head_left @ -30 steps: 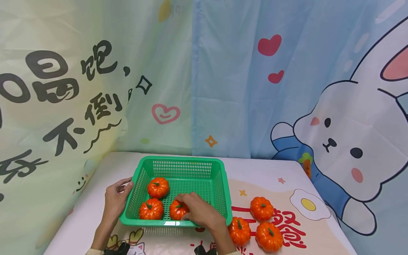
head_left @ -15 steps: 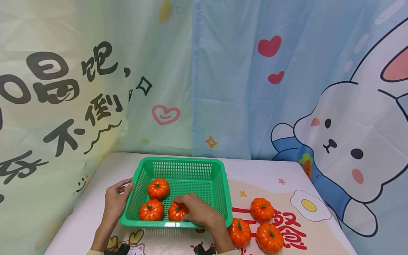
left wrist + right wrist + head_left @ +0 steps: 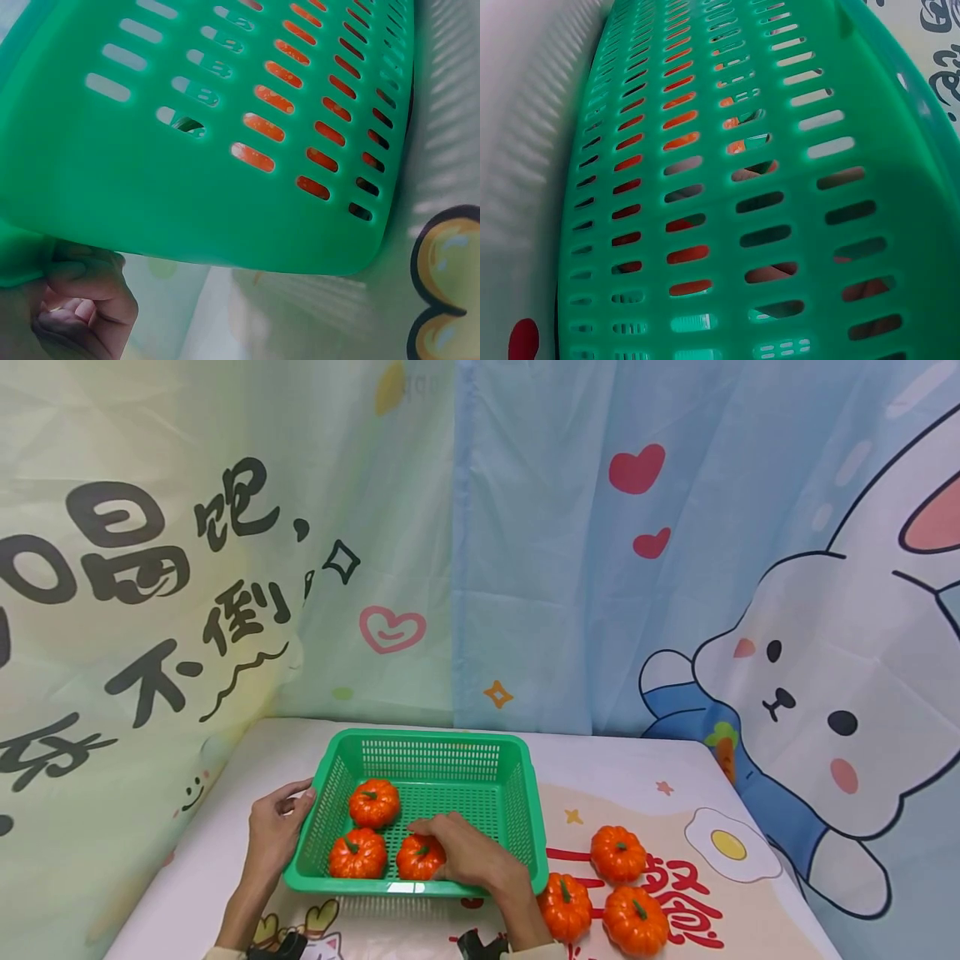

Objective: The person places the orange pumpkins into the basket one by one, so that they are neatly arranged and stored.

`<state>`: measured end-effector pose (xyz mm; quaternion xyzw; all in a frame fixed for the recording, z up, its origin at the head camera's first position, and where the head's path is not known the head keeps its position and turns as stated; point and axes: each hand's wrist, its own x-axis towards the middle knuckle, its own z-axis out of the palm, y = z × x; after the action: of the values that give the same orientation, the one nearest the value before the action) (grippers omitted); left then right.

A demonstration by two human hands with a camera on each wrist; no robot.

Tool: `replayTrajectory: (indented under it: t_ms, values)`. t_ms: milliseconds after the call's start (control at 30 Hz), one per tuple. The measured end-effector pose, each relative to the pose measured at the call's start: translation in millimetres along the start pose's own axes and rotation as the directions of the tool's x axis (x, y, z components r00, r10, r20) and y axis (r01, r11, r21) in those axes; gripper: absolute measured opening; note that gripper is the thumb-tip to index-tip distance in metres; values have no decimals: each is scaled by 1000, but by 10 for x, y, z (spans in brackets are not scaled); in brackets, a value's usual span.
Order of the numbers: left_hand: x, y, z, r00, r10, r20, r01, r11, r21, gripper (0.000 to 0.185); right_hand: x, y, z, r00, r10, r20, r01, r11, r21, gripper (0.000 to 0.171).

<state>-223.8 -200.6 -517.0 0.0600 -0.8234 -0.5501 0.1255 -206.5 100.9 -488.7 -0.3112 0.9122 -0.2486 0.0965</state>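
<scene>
A green plastic basket (image 3: 427, 736) with slotted walls sits on the table. Its left rim is held by my left hand (image 3: 276, 827), whose curled fingers show at the rim in the left wrist view. Inside, my right hand (image 3: 474, 857) grips a small orange pumpkin (image 3: 420, 858) near the front wall, fingers over its top and thumb at its right side. To the left of it lie another pumpkin (image 3: 357, 854) and, behind that, a third (image 3: 374, 803). In the right wrist view the basket wall (image 3: 727, 202) mostly hides the right hand and pumpkins.
Three more pumpkins lie to the right of the basket: one close to its front corner (image 3: 566, 907), one at the front (image 3: 635, 920) and one farther back (image 3: 618, 853). A printed cloth (image 3: 600, 768) covers the table; a cartoon curtain (image 3: 525, 568) hangs behind.
The pumpkin under my right hand has shifted slightly left over the second. My left hand stays at the basket rim, and the other pumpkins keep their places.
</scene>
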Motion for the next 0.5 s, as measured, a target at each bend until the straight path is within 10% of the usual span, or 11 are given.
replayTrajectory:
  t_ms: [500]
  values:
    - [7,-15,0,1000,11,-5,-11,1000,7,34,-15,-7,-14,999,42,-6,-42,999,-6,70]
